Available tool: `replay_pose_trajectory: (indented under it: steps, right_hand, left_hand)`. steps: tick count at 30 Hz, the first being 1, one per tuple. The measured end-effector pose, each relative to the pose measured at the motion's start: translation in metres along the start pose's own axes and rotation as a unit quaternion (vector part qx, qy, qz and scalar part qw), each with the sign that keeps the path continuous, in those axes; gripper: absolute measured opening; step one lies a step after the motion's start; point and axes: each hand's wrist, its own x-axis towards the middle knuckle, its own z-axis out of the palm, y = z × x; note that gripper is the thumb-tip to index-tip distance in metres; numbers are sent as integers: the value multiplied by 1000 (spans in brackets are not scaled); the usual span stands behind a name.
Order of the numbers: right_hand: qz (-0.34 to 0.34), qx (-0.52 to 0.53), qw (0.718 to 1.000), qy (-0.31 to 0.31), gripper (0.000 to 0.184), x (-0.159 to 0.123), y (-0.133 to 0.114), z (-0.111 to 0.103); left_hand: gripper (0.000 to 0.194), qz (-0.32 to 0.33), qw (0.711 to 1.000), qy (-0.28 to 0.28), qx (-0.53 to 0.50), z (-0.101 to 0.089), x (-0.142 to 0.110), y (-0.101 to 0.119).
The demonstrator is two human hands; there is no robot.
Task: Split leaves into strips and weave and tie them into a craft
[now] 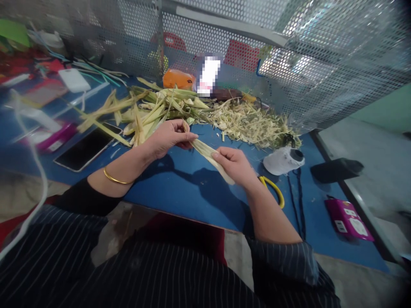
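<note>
A pale corn husk (205,150) is stretched slantwise between my two hands over the blue table. My left hand (171,137) pinches its upper end between thumb and fingers. Farther down the strip, my right hand (229,161) grips it with the thumb on top, and the lower end hangs out below the fingers. Just behind my left hand lies a heap of whole corn husks (157,105), yellow-green and dry. To its right spreads a pile of shredded husk scraps (253,122).
Right of my right hand are yellow-handled scissors (272,192), a white thread cone (282,161), a black cylinder-like object (335,170) and a purple packet (348,219). A dark-screened phone (88,146) lies left. A perforated metal screen (205,38) rises behind, with an orange packet (178,79) before it.
</note>
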Motion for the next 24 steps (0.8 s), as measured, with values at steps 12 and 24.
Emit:
replay_pose_trajectory:
  steps: [12, 24]
  right_hand:
    - [39, 96, 991, 81, 32, 0, 5, 13]
    - [21, 161, 982, 97, 24, 3, 11, 17]
  left_hand:
    - [36, -25, 996, 17, -83, 15, 0, -13]
    - [29, 21, 999, 43, 9, 24, -3, -15]
